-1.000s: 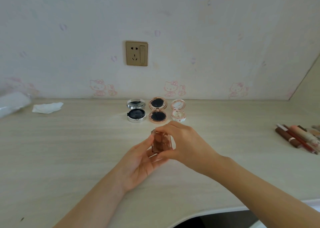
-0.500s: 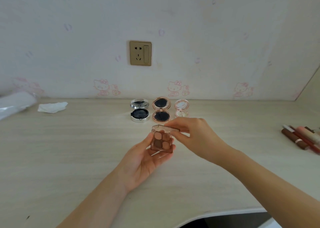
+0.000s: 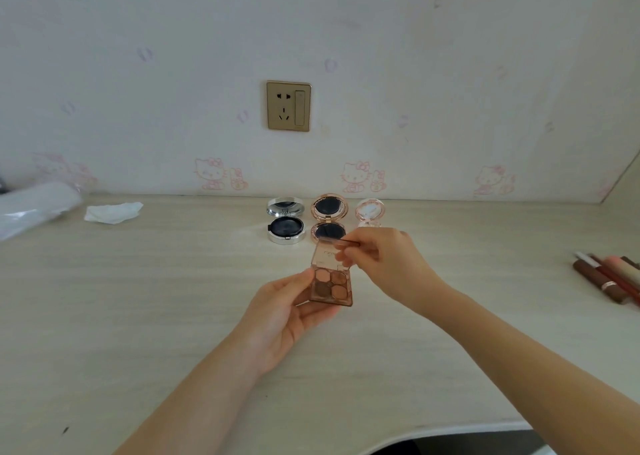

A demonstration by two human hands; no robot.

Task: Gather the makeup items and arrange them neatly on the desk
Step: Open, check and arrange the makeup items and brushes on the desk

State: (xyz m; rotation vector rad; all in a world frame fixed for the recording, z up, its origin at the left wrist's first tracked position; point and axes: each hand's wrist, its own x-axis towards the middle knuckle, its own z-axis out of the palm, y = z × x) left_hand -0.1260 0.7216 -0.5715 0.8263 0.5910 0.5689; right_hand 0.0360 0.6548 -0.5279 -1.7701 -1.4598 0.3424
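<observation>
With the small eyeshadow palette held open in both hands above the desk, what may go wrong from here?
1. The left hand holds the eyeshadow palette only at its lower left edge, so it may slip onto the desk.
2. The right hand pinches the thin clear lid; bending it back further may strain the hinge.
3. Three open compacts stand just behind and may be knocked.

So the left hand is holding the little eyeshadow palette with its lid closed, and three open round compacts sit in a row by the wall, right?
Not quite. The head view shows the eyeshadow palette with its lid open: the right hand pinches the raised clear lid and the four brown pans show. The rest stands: the left hand holds it, and three open round compacts sit in a row by the wall.
</observation>
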